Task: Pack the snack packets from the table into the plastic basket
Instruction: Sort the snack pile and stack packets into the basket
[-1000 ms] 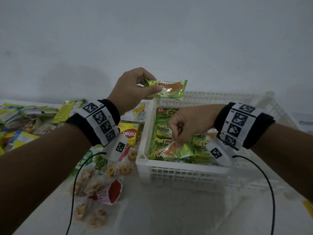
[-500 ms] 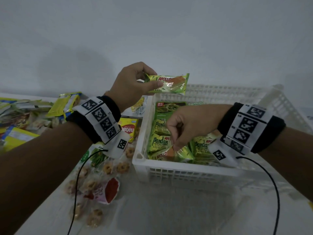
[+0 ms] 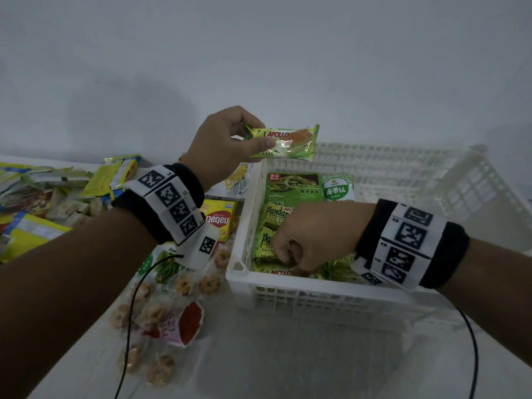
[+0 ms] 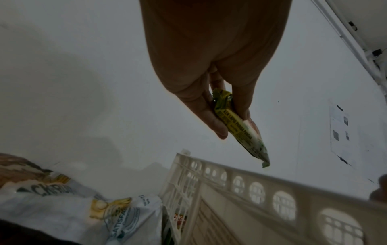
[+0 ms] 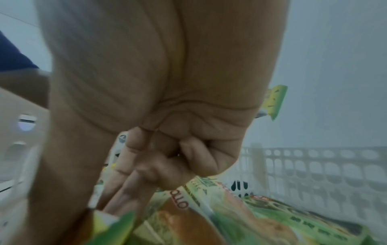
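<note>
Your left hand (image 3: 227, 145) is raised above the far left corner of the white plastic basket (image 3: 302, 289), wrist bent, palm turned toward you. Thumb and fingertips pinch one end of a green cake packet (image 3: 283, 142), which is held level and clear of the basket rim. The left wrist view confirms it: the thumb (image 4: 211, 119) lies on one face of the packet (image 4: 240, 129) and the fingers on the other, with the free end pointing down toward the basket wall (image 4: 251, 190).

Your right hand (image 3: 313, 237) is lowered inside the basket at its near left part, forearm crossing over the near rim, knuckles up. Its fingers are curled downward and bunched together at the top of a green packet (image 3: 280, 272) lying against the near wall. From the right wrist view, the fingers (image 5: 134, 182) reach down onto the packets (image 5: 240, 215), but motion blur prevents telling whether they pinch one or only press on it.

More green packets (image 3: 293, 187) lie flat in rows along the left half of the basket; the right half shows bare floor. On the table (image 3: 259, 355) left of the basket lie a yellow wafer box (image 3: 218, 220), a clear bag of small round cookies (image 3: 161, 315) and a heap of mixed packets (image 3: 43, 203) near the far left edge.
</note>
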Motion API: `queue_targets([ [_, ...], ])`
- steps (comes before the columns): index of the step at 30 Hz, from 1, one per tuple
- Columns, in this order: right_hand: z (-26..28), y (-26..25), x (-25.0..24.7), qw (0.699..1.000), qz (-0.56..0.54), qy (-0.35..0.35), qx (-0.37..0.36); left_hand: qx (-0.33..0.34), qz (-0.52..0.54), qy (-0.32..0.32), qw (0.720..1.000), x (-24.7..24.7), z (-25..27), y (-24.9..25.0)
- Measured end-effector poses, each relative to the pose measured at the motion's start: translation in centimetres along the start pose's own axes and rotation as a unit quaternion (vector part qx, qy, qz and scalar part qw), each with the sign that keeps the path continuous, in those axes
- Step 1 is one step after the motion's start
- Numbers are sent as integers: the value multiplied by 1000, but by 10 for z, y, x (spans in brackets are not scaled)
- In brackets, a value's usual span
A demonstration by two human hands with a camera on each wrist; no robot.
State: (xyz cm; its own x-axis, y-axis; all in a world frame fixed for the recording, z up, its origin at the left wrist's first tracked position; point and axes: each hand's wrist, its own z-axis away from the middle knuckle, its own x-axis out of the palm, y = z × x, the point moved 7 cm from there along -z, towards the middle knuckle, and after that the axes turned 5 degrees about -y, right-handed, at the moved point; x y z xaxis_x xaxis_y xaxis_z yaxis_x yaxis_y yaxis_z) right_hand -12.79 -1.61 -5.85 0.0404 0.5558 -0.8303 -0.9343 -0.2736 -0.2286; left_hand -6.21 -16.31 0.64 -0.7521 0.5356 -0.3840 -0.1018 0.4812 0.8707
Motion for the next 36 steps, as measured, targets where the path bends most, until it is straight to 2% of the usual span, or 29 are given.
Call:
queue_targets([
  [6,-1,-10,2,998,53,24,-33,-3,10,5,1000,-3,1,-2],
  [12,-8,-11,12,996,80,-9,-41,2,17,1,1000,-2,1,-2],
  [14,-8,-9,8,997,72,5,-41,-1,25,-2,1000,0,1,-4],
  [17,4,-2,-13,995,20,82,-44,-10,27,-12,1000,2,0,-9],
  [19,16,4,-32,984,9,175,-38,-15,21,-16,1000,3,0,-14],
  [23,44,24,-64,921,37,386,45,1,-39,-34,999,10,4,-16],
  [26,60,46,-71,878,23,467,105,8,-45,-60,997,17,6,-14],
  [29,65,62,-71,867,20,482,126,19,-41,-75,996,24,10,-7],
  [36,60,68,-70,913,-26,402,71,61,-31,-96,993,36,19,8],
])
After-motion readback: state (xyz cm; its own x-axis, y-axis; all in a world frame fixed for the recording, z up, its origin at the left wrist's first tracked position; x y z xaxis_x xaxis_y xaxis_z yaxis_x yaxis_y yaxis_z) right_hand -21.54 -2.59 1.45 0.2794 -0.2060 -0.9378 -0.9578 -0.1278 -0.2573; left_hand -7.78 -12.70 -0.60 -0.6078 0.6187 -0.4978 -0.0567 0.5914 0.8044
